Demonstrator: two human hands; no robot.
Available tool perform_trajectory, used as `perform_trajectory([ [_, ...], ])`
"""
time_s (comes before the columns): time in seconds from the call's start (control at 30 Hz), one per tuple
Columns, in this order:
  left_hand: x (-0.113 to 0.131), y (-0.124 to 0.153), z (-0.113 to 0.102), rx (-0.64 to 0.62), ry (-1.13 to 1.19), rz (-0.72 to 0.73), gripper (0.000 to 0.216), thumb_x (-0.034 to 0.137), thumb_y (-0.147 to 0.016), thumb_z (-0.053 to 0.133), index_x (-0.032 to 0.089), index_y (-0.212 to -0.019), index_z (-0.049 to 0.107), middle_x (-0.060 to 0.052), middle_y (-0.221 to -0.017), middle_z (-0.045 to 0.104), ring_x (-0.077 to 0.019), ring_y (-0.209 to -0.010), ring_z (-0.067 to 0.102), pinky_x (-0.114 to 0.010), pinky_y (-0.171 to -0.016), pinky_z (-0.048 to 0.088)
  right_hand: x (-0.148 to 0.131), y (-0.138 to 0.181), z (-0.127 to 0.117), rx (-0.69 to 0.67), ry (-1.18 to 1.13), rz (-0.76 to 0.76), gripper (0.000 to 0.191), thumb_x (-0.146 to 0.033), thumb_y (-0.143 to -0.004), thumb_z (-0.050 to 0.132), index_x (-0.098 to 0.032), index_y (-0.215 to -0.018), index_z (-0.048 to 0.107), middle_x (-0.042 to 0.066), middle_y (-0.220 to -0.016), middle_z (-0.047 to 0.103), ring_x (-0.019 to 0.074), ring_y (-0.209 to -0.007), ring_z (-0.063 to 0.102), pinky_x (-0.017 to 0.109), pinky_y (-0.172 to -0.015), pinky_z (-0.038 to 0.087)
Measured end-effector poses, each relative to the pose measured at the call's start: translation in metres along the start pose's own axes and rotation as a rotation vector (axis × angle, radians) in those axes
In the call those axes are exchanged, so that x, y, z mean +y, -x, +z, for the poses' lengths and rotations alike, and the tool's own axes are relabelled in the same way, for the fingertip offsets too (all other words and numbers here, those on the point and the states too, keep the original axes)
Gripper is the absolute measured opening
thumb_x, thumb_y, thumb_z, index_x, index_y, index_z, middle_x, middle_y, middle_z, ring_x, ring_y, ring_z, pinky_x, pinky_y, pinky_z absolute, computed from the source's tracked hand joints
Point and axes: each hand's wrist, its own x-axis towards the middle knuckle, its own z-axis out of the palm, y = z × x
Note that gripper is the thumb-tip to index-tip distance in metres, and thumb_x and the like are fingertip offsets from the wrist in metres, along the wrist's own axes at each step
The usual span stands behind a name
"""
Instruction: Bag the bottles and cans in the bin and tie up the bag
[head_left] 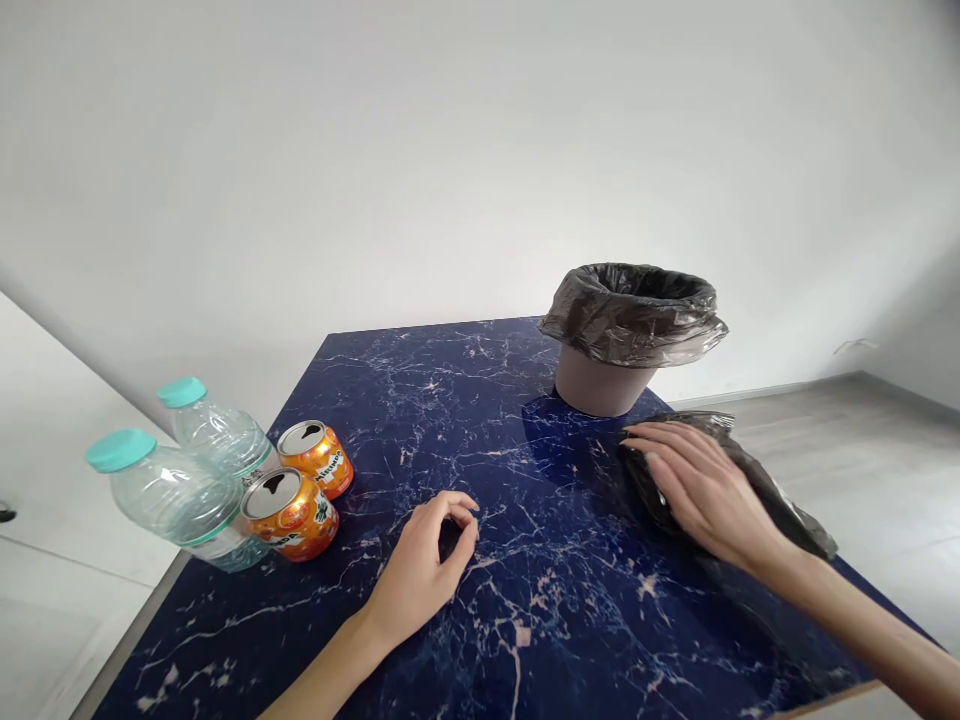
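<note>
Fingers of the right hand [701,495] lie flat on the crumpled black plastic bag [769,485] at right, maybe pinning it. The left hand [420,575] curls loosely, empty. Far right, a shiny black plastic liner [637,330] hugs the round brown-grey bin [600,382], probably folded over so it won't slip.

Clear, rounded plastic bottles [180,500]: two, one nearer and one behind it
Flat turquoise plastic caps [121,450]: two, one on each bottle
Short orange metal drink cans with printed lettering [296,528]: two
Dark drink openings in the silver can tops [274,481]: two, one per can
Round taupe bin [598,382]: one
Shiny black plastic liner [630,330]: one, over the bin
Flattened black plastic bundle [776,495]: one; the number of layers cannot be told
Bare hands [709,490]: two, one left, one right
Dark blue marbled counter [427,400]: one
</note>
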Motion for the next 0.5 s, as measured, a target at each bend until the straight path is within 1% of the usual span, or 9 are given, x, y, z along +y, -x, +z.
perform_trajectory([
  [0.07,0.0,0.0,0.0,-0.013,0.011,-0.006,0.023,0.047,-0.108,0.052,0.029,-0.119,0.062,-0.004,-0.11,0.074,-0.0259,-0.107,0.072,-0.043,-0.1,0.052,-0.028,-0.013,0.017,-0.089,-0.108,-0.007,0.036,-0.033,-0.112,0.044,-0.026,-0.137,0.069,0.008,-0.152,0.065,0.0284,-0.145,0.057,0.052,-0.124,0.043],
  [0.1,0.0,-0.001,0.0,-0.014,0.016,-0.002,0.023,0.046,-0.108,0.051,0.029,-0.119,0.062,-0.005,-0.11,0.074,-0.0256,-0.107,0.071,-0.042,-0.099,0.052,-0.04,-0.019,0.029,-0.141,-0.166,0.029,0.037,-0.036,-0.113,0.044,-0.027,-0.14,0.068,0.007,-0.158,0.06,0.0277,-0.149,0.053,0.051,-0.126,0.042],
  [0.17,0.0,-0.001,0.0,-0.01,0.018,0.013,0.021,0.044,-0.109,0.052,0.028,-0.118,0.062,-0.005,-0.109,0.074,-0.0241,-0.104,0.07,-0.041,-0.097,0.052,-0.061,-0.033,0.058,-0.215,-0.3,0.148,0.042,-0.043,-0.115,0.04,-0.028,-0.147,0.063,0.006,-0.168,0.049,0.0251,-0.154,0.048,0.047,-0.127,0.042],
  [0.23,0.001,-0.001,0.0,-0.009,0.002,0.028,0.02,0.042,-0.109,0.051,0.027,-0.115,0.062,-0.004,-0.102,0.072,-0.0218,-0.096,0.069,-0.039,-0.093,0.052,-0.076,-0.047,0.091,-0.265,-0.362,0.206,0.049,-0.048,-0.115,0.036,-0.025,-0.151,0.06,0.008,-0.169,0.047,0.0242,-0.155,0.047,0.045,-0.128,0.042],
  [0.3,0.002,-0.001,0.0,-0.025,-0.038,0.052,0.018,0.039,-0.11,0.051,0.026,-0.113,0.062,-0.001,-0.094,0.07,-0.0199,-0.086,0.066,-0.038,-0.09,0.052,-0.084,-0.062,0.12,-0.296,-0.327,0.184,0.052,-0.049,-0.115,0.035,-0.022,-0.153,0.059,0.011,-0.169,0.047,0.0258,-0.158,0.042,0.05,-0.131,0.035],
  [0.37,0.004,-0.001,-0.001,-0.07,-0.098,0.106,0.014,0.035,-0.11,0.052,0.026,-0.113,0.062,0.001,-0.088,0.068,-0.0191,-0.083,0.064,-0.038,-0.092,0.05,-0.087,-0.074,0.14,-0.303,-0.301,0.159,0.053,-0.047,-0.114,0.039,-0.019,-0.154,0.059,0.013,-0.168,0.047,0.0284,-0.16,0.037,0.054,-0.133,0.028],
  [0.43,0.006,0.0,-0.003,-0.127,-0.17,0.173,0.011,0.03,-0.109,0.053,0.026,-0.112,0.063,0.002,-0.086,0.066,-0.0192,-0.084,0.063,-0.04,-0.096,0.048,-0.088,-0.081,0.151,-0.299,-0.278,0.14,0.054,-0.045,-0.113,0.042,-0.017,-0.156,0.057,0.015,-0.169,0.046,0.0301,-0.162,0.034,0.056,-0.134,0.024],
  [0.5,0.007,0.001,-0.004,-0.171,-0.237,0.221,0.011,0.026,-0.108,0.053,0.026,-0.109,0.064,0.001,-0.085,0.064,-0.0191,-0.084,0.061,-0.04,-0.096,0.047,-0.087,-0.082,0.154,-0.292,-0.256,0.124,0.054,-0.044,-0.113,0.043,-0.017,-0.158,0.055,0.014,-0.17,0.044,0.0299,-0.162,0.033,0.055,-0.135,0.024],
])
